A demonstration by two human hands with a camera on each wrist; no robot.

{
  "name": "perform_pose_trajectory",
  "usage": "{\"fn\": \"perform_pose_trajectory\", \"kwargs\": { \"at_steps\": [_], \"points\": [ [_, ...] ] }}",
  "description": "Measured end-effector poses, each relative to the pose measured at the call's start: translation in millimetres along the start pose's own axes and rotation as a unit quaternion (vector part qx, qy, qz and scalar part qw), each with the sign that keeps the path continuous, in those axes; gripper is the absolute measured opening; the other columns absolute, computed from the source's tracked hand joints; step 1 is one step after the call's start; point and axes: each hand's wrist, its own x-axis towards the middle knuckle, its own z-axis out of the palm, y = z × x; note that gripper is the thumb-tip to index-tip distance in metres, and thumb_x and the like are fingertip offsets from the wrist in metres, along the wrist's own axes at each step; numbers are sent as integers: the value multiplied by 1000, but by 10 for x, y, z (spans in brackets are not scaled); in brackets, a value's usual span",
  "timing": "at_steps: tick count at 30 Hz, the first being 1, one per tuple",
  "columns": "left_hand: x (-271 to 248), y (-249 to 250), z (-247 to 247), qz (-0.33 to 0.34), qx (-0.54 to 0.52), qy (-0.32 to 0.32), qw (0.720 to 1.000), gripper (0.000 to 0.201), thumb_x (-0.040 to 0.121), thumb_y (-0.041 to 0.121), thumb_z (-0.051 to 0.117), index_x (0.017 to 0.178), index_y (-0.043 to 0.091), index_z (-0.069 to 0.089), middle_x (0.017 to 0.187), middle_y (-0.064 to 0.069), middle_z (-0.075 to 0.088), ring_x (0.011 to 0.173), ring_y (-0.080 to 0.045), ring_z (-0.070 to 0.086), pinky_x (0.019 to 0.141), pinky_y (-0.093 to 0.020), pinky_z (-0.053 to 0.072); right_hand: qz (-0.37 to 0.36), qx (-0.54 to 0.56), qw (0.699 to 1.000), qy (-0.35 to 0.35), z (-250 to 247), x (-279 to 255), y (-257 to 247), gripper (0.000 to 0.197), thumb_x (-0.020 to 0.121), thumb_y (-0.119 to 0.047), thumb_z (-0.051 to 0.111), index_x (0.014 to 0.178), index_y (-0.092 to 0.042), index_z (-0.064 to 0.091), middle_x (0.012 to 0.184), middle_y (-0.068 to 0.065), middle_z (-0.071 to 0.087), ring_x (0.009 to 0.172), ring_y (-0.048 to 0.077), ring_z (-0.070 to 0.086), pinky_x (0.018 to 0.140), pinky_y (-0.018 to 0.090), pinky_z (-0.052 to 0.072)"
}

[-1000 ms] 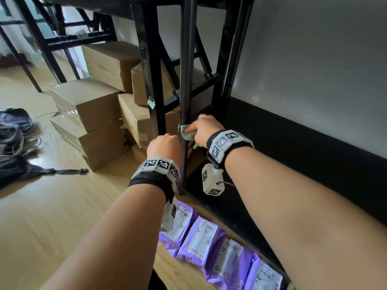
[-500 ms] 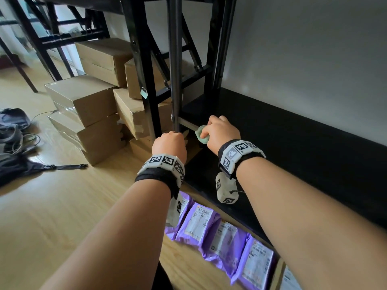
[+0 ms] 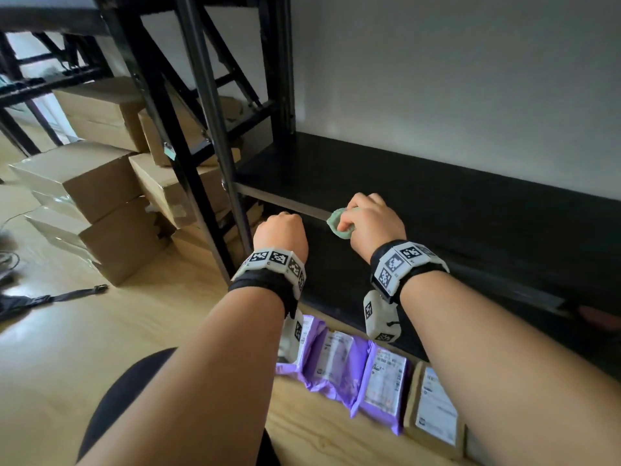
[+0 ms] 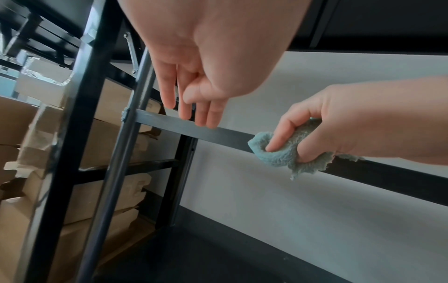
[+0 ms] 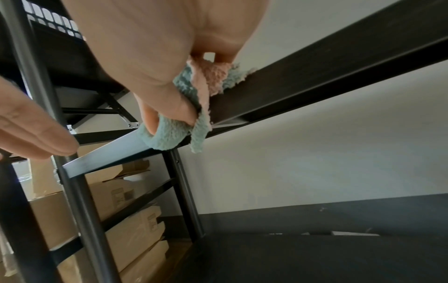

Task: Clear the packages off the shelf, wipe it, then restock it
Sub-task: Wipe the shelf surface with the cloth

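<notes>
The right hand [image 3: 371, 220] grasps a bunched pale-green fleecy cloth [image 3: 339, 223] against the front rail of the black metal shelf [image 3: 437, 203], whose long axis runs on rightward. The left hand [image 3: 280, 235] hangs released just left. Purple plastic mailer packages [image 3: 353, 371] wait on the near floor.

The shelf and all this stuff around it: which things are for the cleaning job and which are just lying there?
For the job:
green cloth gripped in right hand
black shelf
purple packages on the floor
left hand

Just lying about:
cardboard boxes
black strap
</notes>
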Motion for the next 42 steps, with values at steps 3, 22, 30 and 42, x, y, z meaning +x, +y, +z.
{"fn": "perform_pose_trajectory", "kwargs": {
  "at_steps": [3, 22, 30, 42],
  "points": [
    [-52, 195, 38, 11, -6, 4, 1000, 43, 89, 5, 43, 128, 13, 58, 131, -7, 56, 119, -28, 54, 96, -38, 45, 10, -7, 1000, 17, -55, -177, 169, 27, 79, -3, 65, 89, -26, 73, 106, -6, 55, 105, 18, 47, 73, 32, 46],
    [-547, 1285, 213, 146, -24, 34, 988, 39, 86, 1, 48, 122, 10, 60, 122, -9, 59, 114, -29, 55, 91, -38, 46, 130, -30, 988, 79, -504, -1274, 1144, 21, 75, -1, 68, 76, -21, 73, 100, -4, 58, 102, 23, 48, 74, 32, 40],
    [-486, 1556, 264, 207, -39, 48, 976, 42, 87, 3, 52, 128, 9, 54, 129, -8, 55, 122, -26, 49, 99, -36, 42, 159, -82, 983, 45, -636, -1286, 1128, 18, 82, -9, 66, 83, -25, 74, 106, -6, 57, 108, 23, 44, 88, 34, 36],
    [-358, 1631, 297, 248, -20, 82, 965, 39, 87, 2, 50, 125, 7, 55, 128, -8, 57, 122, -27, 50, 103, -38, 40, 192, -9, 978, 74, -526, -1304, 1148, 19, 77, -5, 69, 86, -22, 71, 120, -1, 51, 106, 24, 53, 90, 33, 45]
  ]
}}
